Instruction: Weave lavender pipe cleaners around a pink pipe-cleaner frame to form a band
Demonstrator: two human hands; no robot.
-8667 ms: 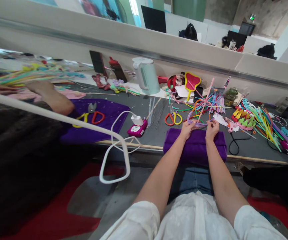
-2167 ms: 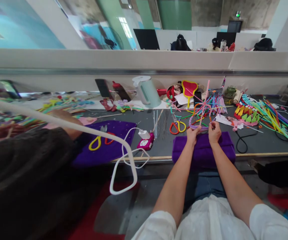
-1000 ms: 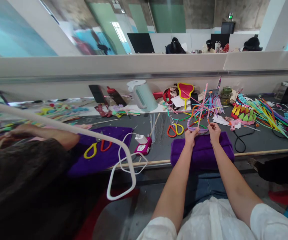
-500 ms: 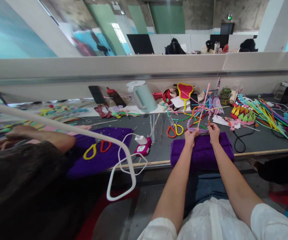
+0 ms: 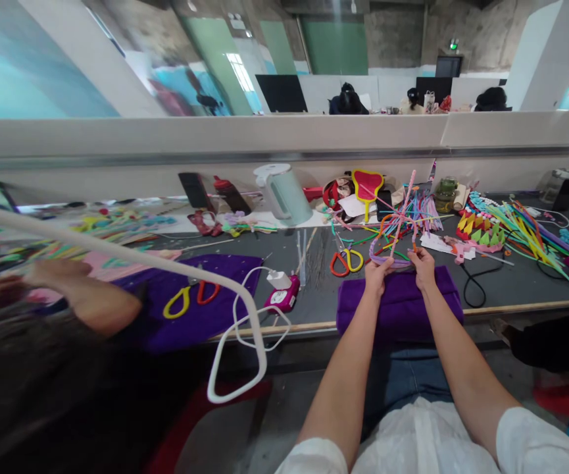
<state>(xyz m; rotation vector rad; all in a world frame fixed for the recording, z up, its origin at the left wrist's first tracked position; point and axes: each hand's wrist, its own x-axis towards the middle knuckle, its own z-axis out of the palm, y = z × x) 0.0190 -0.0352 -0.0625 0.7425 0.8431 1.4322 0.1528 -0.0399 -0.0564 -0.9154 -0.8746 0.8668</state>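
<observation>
My left hand (image 5: 377, 274) is closed on a piece made of pink and lilac pipe cleaners (image 5: 377, 253), its curved lilac part beside the fingers. Pink stems rise from the piece and cross above it. My right hand (image 5: 423, 268) pinches the piece's right side, at a short orange bit (image 5: 414, 249). Both wrists are over a folded purple cloth (image 5: 400, 303) at the table's edge. Just behind lies a bundle of loose coloured pipe cleaners (image 5: 422, 207). The exact grip of the fingertips is too small to make out.
Red-and-yellow scissors (image 5: 346, 261) lie left of my hands, near a magenta power strip (image 5: 284, 294) with a white cable. A kettle (image 5: 284, 194) stands behind. A white lamp arm (image 5: 166, 260) crosses the left side, where a co-worker's arm (image 5: 87, 296) rests. A glue gun (image 5: 459, 252) lies right.
My head view has tilted up slightly, so the scene sits a little lower. My hands keep hold of the pipe-cleaner piece with little movement. The co-worker's arm has shifted.
</observation>
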